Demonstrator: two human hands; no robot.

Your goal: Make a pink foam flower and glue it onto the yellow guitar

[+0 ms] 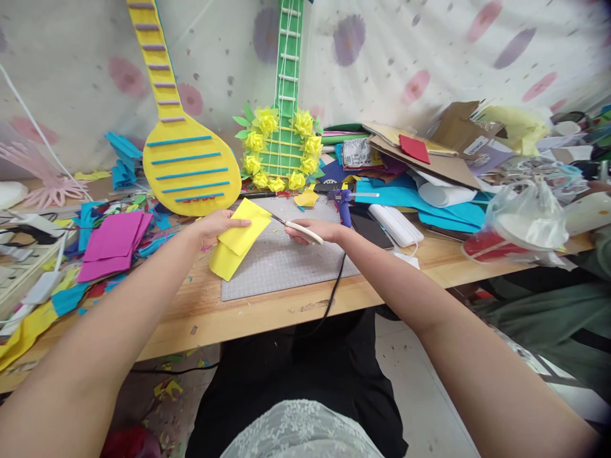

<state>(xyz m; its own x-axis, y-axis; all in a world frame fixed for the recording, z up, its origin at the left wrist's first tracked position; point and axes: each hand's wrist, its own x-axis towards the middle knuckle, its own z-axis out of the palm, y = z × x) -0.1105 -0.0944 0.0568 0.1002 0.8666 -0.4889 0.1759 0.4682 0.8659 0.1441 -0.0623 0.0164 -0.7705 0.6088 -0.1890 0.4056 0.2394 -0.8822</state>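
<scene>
Folded yellow paper (242, 235) is pinched between the thumb and fingers of my left hand (217, 228). My right hand (312, 230) grips a pair of scissors (303, 231) with white handles. The blades point left and reach the paper's upper right edge; whether they are cutting into it I cannot tell. Both hands are above a grey cutting mat (286, 270) with a grid. Behind them stand a yellow paper instrument (191, 162) with blue strips and a green one (289, 83) ringed by yellow paper flowers (255, 141).
Magenta sheets (114, 245) and colored scraps lie at the left beside a power strip (23, 267). A blue glue gun (342, 205) and a white box-like device (395, 225) are behind the mat. Stacked cardboard (424, 159) and a bagged red cup (513, 235) stand at the right.
</scene>
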